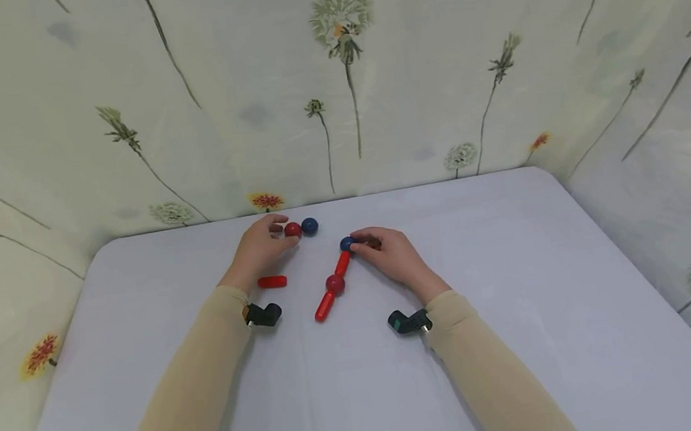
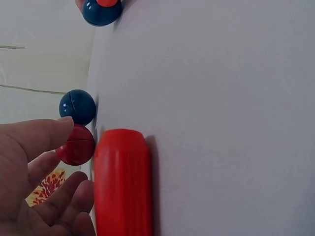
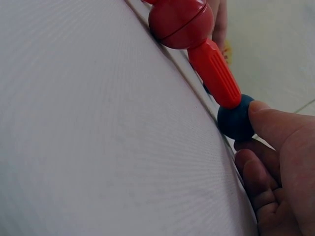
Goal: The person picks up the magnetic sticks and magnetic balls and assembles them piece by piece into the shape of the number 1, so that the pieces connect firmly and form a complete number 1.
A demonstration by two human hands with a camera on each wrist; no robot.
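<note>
Near the table's back edge my left hand (image 1: 261, 247) pinches a red ball (image 1: 293, 230) between thumb and finger; in the left wrist view the thumb overlaps the ball's (image 2: 78, 150) top. Touching that ball is a loose blue ball (image 1: 310, 226). To the right, my right hand (image 1: 391, 253) grips another blue ball (image 3: 233, 122) at the far end of a joined chain. From it run a red rod (image 1: 342, 264), a second red ball (image 1: 335, 285) and another red rod (image 1: 325, 306), slanting toward the near left.
A separate red rod (image 1: 272, 282) lies close to the left wrist. The white table (image 1: 355, 401) ends at a flower-print curtain (image 1: 398, 115) behind and at the sides. Each wrist carries a small black camera, the left one (image 1: 264, 315) and the right one (image 1: 409, 321).
</note>
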